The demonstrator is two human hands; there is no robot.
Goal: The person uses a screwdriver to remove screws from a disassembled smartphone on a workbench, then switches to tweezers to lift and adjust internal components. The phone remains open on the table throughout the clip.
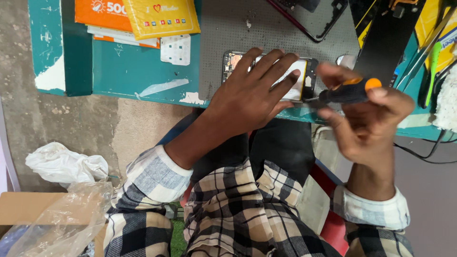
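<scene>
An opened mobile phone (304, 71) lies back-up on a grey mat (223, 28) near the table's front edge, its circuit board showing at the left end. My left hand (252, 90) lies flat on it with fingers spread, pressing it down. My right hand (366, 114) grips a small screwdriver (347, 91) with a black and orange handle. Its metal tip points left and touches the phone's right end.
Orange and yellow packets (143, 16) sit at the back left of the teal table (133, 71). A phone frame (314, 19), tweezers and tools (428, 52) lie at the back right. White cloth (62, 164), plastic wrap and cardboard (28, 207) lie on the floor at left.
</scene>
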